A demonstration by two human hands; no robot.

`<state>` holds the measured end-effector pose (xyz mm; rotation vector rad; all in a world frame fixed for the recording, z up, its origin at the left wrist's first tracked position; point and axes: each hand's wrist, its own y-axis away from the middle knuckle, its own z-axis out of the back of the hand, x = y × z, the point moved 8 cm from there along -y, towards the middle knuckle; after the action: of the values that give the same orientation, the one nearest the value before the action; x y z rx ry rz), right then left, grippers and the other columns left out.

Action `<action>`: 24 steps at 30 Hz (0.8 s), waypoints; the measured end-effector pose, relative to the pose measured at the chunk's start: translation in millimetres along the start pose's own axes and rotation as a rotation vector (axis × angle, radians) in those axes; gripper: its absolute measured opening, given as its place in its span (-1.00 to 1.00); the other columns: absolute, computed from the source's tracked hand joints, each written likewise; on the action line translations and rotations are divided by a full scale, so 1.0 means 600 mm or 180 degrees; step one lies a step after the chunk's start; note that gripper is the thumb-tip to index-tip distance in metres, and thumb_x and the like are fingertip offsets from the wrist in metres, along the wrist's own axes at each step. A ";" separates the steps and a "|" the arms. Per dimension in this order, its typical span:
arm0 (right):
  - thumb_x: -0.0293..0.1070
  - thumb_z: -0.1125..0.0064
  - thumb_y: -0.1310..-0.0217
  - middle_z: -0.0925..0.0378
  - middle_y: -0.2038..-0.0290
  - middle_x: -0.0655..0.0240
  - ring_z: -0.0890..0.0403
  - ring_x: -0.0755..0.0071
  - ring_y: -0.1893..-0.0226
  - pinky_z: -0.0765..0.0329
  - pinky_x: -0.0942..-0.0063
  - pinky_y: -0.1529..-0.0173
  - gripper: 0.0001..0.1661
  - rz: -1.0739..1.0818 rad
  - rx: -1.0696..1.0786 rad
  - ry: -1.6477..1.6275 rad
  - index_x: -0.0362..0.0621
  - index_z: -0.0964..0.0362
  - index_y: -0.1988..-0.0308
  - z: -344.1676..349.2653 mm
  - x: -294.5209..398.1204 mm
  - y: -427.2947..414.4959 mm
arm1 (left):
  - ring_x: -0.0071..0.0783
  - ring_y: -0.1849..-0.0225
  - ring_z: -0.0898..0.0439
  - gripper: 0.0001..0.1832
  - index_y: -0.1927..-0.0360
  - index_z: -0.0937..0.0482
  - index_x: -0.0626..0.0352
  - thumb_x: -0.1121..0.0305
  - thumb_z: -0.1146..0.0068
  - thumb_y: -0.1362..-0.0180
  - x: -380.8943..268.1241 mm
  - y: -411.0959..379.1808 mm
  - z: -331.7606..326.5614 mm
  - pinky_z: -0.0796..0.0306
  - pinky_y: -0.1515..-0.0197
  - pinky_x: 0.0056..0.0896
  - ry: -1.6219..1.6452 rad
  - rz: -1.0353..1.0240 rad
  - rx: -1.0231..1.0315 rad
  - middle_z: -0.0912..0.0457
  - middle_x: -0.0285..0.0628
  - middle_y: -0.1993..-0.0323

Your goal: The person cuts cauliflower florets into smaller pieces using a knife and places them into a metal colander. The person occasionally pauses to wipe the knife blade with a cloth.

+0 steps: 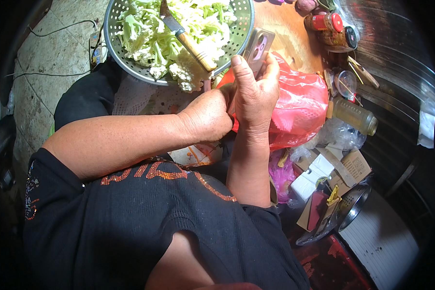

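My right hand (255, 96), at the upper middle, grips a smartphone (256, 50) in a clear case, its camera side partly showing. My left hand (208, 116) is curled beside the phone's lower end; its fingertips are hidden. Beyond both hands, a metal colander (110, 40) holds cut cauliflower florets (141, 32). A knife (194, 49) with a wooden handle and a dark, stained blade lies on top of them. Close to the right hand is a red plastic bag (301, 98), its contents hidden.
Two jars (319, 22) with lids lie by a wooden board (286, 21). An empty-looking glass jar (355, 114), clear plastic bags and cardboard pieces (355, 168) are at the right. A smaller perforated metal bowl (353, 204) leans below them. Cables (61, 29) cross the tiled floor at left.
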<state>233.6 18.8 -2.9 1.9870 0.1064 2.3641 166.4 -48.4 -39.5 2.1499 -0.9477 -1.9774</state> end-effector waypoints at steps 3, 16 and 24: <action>-0.24 -0.46 -0.02 -0.53 0.10 0.14 -0.54 0.31 0.09 -0.45 0.34 -0.07 -0.23 -0.0025 0.0041 -0.0088 -0.38 -0.25 -0.11 -0.003 -0.008 -0.004 | -0.28 -0.10 -0.52 -0.45 -0.20 -0.33 0.34 0.60 -0.15 -0.09 -0.002 0.000 0.002 -0.39 -0.17 -0.30 -0.0083 -0.0045 -0.0062 -0.56 0.00 -0.03; -0.23 -0.51 0.11 -0.47 -0.01 0.04 -0.52 0.19 0.00 -0.44 0.28 -0.12 -0.04 -0.0026 0.0299 0.0174 -0.35 -0.17 -0.21 -0.009 -0.005 -0.006 | -0.27 0.00 -0.57 -0.55 -0.09 -0.45 0.34 0.64 -0.03 -0.06 0.014 -0.006 0.010 -0.43 -0.04 -0.30 0.0517 0.0228 -0.0144 -0.62 -0.01 0.10; -0.25 -0.50 0.18 -0.43 -0.09 -0.03 -0.50 0.12 -0.09 -0.42 0.25 -0.18 0.05 -0.0159 0.0329 0.0416 -0.35 -0.11 -0.26 -0.008 -0.010 -0.009 | -0.15 0.11 -0.64 -0.71 0.10 -0.56 0.37 0.54 -0.05 -0.06 -0.001 -0.008 0.018 -0.49 0.07 -0.24 0.0835 0.0199 -0.0230 -0.66 0.07 0.21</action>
<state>229.9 23.9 -10.4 1.8456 0.2855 2.5030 158.4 -40.4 -42.9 2.2379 -0.8745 -1.6236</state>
